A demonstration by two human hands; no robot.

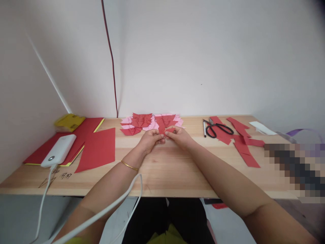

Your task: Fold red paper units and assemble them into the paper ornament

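Between my two hands, above the middle of the table, is a small piece of folded red paper (162, 129). My left hand (151, 140) pinches its left side, thumb against fingers. On the other side my right hand (179, 137) grips it the same way, and the fingertips of both hands nearly meet. The fingers partly cover the paper, so its full shape is hidden. Just behind the hands lie several folded red paper shapes (141, 120) mixed with pink folded paper (148, 128).
Black-handled scissors (218, 129) and a pen (204, 129) lie right of my hands, near red paper strips (245, 154). At left are a red sheet (99, 149), a white power bank (59, 150) with a cable, and a yellow packet (69, 122). The wooden table (167, 176) meets a wall behind.
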